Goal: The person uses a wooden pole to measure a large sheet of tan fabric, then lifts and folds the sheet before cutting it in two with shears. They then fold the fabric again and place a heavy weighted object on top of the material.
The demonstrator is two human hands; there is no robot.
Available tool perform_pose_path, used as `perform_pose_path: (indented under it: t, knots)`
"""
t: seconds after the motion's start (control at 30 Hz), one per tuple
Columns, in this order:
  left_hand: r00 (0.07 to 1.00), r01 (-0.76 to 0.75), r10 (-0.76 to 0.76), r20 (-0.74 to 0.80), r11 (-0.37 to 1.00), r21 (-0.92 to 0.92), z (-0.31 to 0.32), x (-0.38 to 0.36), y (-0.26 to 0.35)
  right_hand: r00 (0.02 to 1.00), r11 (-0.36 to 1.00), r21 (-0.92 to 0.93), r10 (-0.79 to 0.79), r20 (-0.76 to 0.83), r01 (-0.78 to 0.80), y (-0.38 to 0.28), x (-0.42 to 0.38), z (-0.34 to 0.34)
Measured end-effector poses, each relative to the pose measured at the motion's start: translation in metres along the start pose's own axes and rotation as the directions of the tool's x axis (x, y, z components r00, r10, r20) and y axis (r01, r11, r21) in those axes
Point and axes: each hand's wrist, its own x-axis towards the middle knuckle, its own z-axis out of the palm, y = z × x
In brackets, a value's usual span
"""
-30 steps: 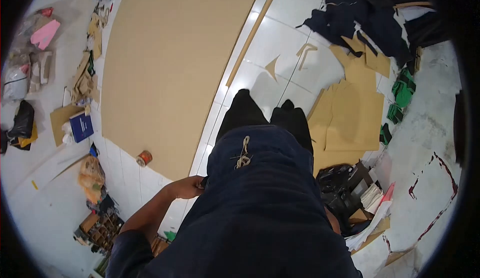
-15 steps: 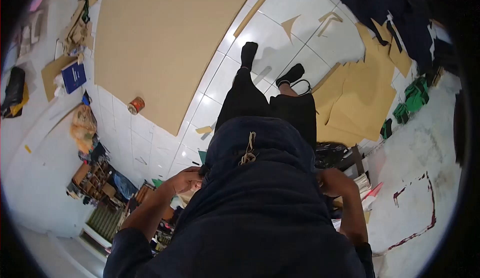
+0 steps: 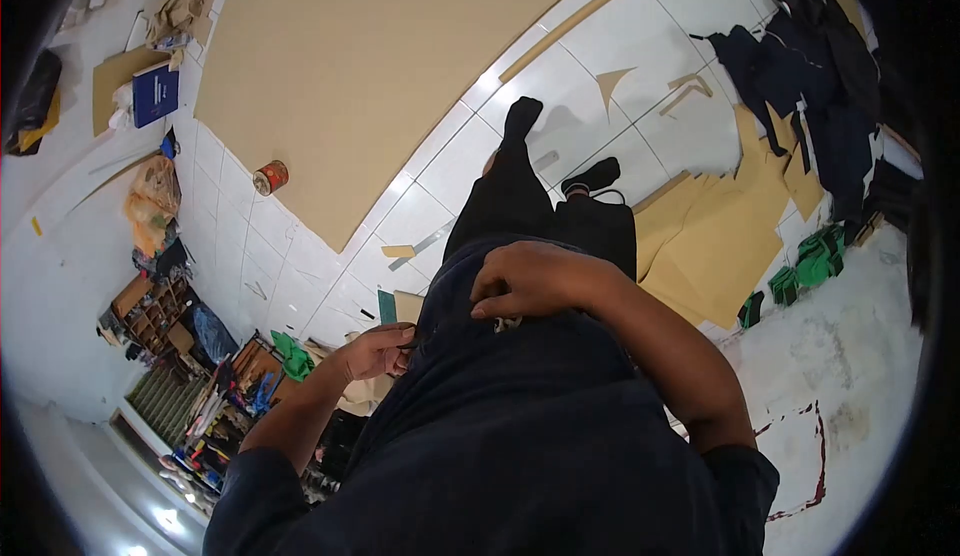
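My left hand is at the left side of the navy garment on my body. Its thumb and fingers pinch the dark cloth there. Across the front of my waist lies my right hand, palm down, its fingers loosely bent and the thumb apart from them. Just below that hand a bit of beige drawstring shows; the rest of it is covered. Black trousers cover my legs, and my feet are in black socks on the tiles.
A large brown paper sheet covers the floor ahead, with a tin can near its edge. Cut paper pieces and dark cloth lie to the right. A metal ruler and a wooden shelf are at left.
My right hand has moved from the right side of my waist to its front, over the drawstring. My left hand stays at the garment's left side. The view has shifted and turned slightly.
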Motion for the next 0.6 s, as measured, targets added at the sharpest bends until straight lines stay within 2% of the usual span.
perform_pose_path:
  t: [0.03, 0.1, 0.23, 0.3, 0.4, 0.5, 0.6]
  knots:
    - [0.999, -0.004, 0.006, -0.043, 0.999, 0.046, 0.002, -0.001, 0.000, 0.988, 0.996, 0.016, 0.087, 0.123, -0.090, -0.003, 0.003, -0.003]
    - [0.991, -0.010, 0.028, -0.128, 0.990, 0.138, 0.009, -0.001, 0.002, 0.995, 0.996, -0.066, 0.069, 0.078, -0.064, -0.003, -0.001, -0.005]
    - [0.994, -0.040, 0.056, -0.099, 0.987, 0.157, 0.003, 0.000, 0.000, 0.997, 0.985, -0.167, 0.052, 0.065, -0.041, -0.006, 0.006, -0.007]
    - [0.988, -0.034, 0.063, -0.141, 0.979, 0.203, 0.010, -0.005, 0.005, 0.994, 0.986, -0.147, 0.084, 0.068, -0.073, -0.008, 0.009, -0.007]
    - [0.982, -0.074, 0.097, -0.163, 0.987, 0.143, 0.006, -0.004, 0.000, 0.994, 0.988, -0.121, 0.102, 0.040, -0.097, -0.012, 0.009, -0.007]
    - [0.963, -0.097, 0.129, -0.236, 0.985, 0.142, 0.039, -0.008, 0.011, 0.994, 0.992, -0.074, 0.106, 0.028, -0.104, -0.013, 0.010, -0.005]
    - [0.950, 0.000, 0.108, -0.294, 0.939, 0.343, 0.018, -0.006, 0.007, 0.997, 0.997, -0.020, 0.075, -0.004, -0.075, -0.006, 0.011, -0.002]
